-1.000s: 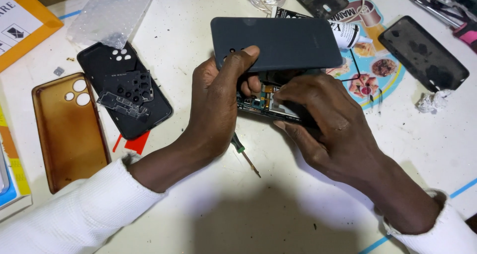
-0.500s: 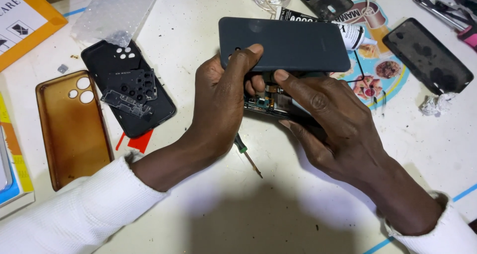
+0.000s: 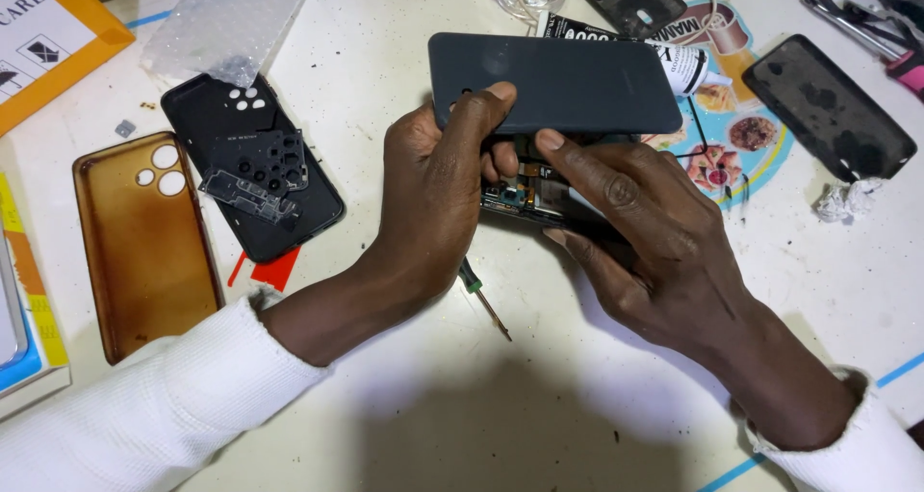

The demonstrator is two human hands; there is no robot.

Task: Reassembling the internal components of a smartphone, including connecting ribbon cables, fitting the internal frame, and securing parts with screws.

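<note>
Matt dark-grey plastic back cover [image 3: 568, 83]; glossy amber rubbery case [image 3: 144, 251]; scuffed white tabletop [image 3: 404, 386].

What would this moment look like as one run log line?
left hand: grips dark grey phone back cover | right hand: on opened phone body | small screwdriver: on white table

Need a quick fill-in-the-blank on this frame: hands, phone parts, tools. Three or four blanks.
1. The left hand holds a dark grey back ____ lifted above the opened phone.
2. The right hand rests on the opened phone, whose ____ board shows beneath the fingers.
3. On the table below the hands lies a small ____ with a green handle.
4. The brown phone case lies to the ____ of the black back shell.

Missing words: cover; circuit; screwdriver; left
</note>
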